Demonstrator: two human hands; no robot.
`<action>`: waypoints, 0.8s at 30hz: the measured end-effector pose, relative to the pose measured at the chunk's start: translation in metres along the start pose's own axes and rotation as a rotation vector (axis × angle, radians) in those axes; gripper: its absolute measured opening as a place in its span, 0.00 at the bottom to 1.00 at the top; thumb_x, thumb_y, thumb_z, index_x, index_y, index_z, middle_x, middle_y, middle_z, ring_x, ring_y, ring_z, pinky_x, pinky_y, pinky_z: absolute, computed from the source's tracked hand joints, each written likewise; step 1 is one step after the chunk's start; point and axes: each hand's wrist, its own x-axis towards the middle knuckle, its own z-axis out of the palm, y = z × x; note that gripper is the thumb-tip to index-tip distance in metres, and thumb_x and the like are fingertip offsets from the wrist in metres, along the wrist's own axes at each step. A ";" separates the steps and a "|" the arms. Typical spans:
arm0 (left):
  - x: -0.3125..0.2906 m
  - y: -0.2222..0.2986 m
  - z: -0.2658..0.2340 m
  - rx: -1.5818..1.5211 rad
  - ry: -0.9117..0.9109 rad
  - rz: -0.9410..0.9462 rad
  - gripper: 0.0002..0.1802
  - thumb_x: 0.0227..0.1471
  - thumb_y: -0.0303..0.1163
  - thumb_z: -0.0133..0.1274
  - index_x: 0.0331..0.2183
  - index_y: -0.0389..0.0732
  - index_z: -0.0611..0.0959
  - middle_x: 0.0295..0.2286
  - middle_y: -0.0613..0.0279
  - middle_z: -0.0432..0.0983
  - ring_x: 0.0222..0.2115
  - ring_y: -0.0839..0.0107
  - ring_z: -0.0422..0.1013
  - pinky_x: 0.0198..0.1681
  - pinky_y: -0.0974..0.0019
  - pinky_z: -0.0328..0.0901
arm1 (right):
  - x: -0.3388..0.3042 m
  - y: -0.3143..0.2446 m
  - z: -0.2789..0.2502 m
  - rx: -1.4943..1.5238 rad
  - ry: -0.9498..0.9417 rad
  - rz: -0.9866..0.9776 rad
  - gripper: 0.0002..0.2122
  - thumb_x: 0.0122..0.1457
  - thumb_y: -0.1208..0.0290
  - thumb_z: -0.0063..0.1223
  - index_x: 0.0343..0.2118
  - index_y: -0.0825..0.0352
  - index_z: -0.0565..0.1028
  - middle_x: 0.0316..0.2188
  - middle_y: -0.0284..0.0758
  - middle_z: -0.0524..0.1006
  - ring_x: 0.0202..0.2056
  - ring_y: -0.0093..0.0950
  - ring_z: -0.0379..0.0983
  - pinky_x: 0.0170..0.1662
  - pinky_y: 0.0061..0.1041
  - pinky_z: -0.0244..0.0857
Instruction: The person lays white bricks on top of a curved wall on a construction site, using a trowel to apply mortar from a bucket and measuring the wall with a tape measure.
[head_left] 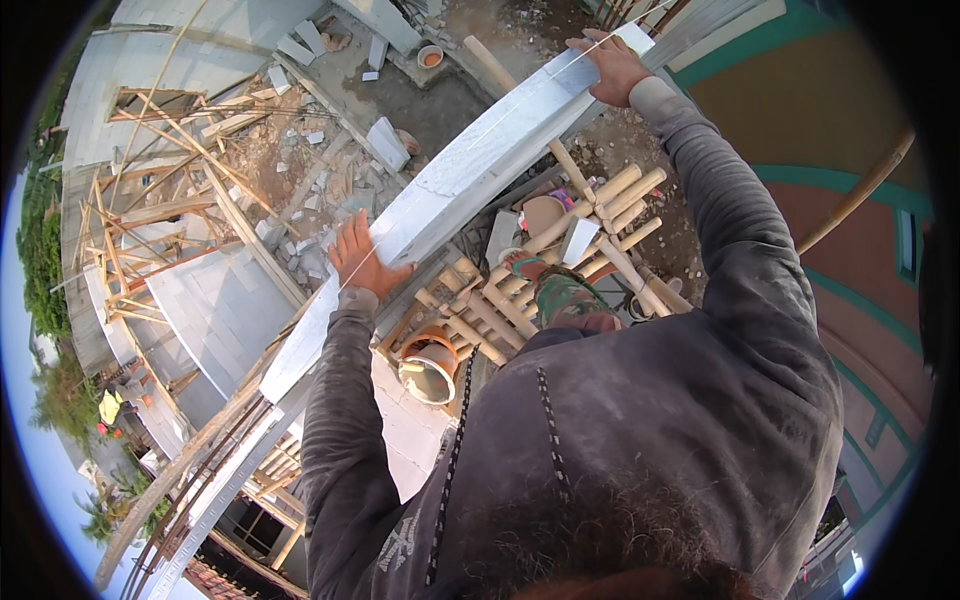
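A long row of white blocks runs slantwise from lower left to upper right, forming the top of a wall. My left hand lies on its near edge, palm down, fingers spread and thumb stretched toward the right. Farther up the row, my right hand rests over the block near its end, fingers apart. Neither hand holds anything visible. A thin string runs along the block top and passes by both hands.
Below me is a bamboo scaffold with my foot on it. An orange bucket with grey contents stands beside it. Beyond the wall lie rubble, loose white blocks and timber framing. A person is far left.
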 end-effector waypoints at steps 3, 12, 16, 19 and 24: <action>0.021 0.023 0.003 -0.092 0.133 0.051 0.59 0.46 0.59 0.66 0.67 0.38 0.56 0.62 0.44 0.59 0.66 0.45 0.50 0.68 0.41 0.42 | 0.006 0.016 0.012 0.246 0.328 -0.173 0.18 0.53 0.71 0.63 0.48 0.62 0.78 0.49 0.42 0.77 0.54 0.36 0.73 0.58 0.38 0.66; 0.115 0.087 0.037 -0.390 0.259 0.015 0.29 0.61 0.57 0.52 0.42 0.39 0.84 0.39 0.51 0.79 0.44 0.49 0.72 0.52 0.48 0.62 | 0.018 -0.155 0.012 1.363 0.415 -0.013 0.24 0.60 0.69 0.61 0.15 0.64 0.58 0.16 0.22 0.55 0.22 0.15 0.49 0.24 0.27 0.47; 0.115 0.100 0.039 -0.252 0.304 0.018 0.29 0.61 0.59 0.50 0.38 0.39 0.83 0.36 0.50 0.78 0.41 0.48 0.72 0.47 0.48 0.63 | 0.025 -0.164 0.049 1.432 0.402 0.125 0.22 0.57 0.71 0.61 0.15 0.66 0.57 0.15 0.23 0.55 0.22 0.16 0.50 0.24 0.27 0.48; 0.116 0.100 0.040 -0.292 0.331 0.035 0.29 0.62 0.58 0.50 0.33 0.38 0.80 0.33 0.47 0.76 0.39 0.45 0.72 0.44 0.45 0.63 | 0.028 -0.161 0.067 1.400 0.449 0.099 0.20 0.56 0.69 0.60 0.14 0.69 0.62 0.13 0.28 0.60 0.20 0.18 0.52 0.23 0.31 0.51; 0.116 0.104 0.036 -0.260 0.284 0.038 0.28 0.63 0.55 0.50 0.32 0.35 0.78 0.32 0.42 0.76 0.36 0.40 0.72 0.40 0.43 0.65 | 0.026 -0.163 0.053 1.445 0.467 0.070 0.20 0.55 0.69 0.60 0.14 0.69 0.62 0.13 0.31 0.58 0.20 0.19 0.52 0.22 0.31 0.51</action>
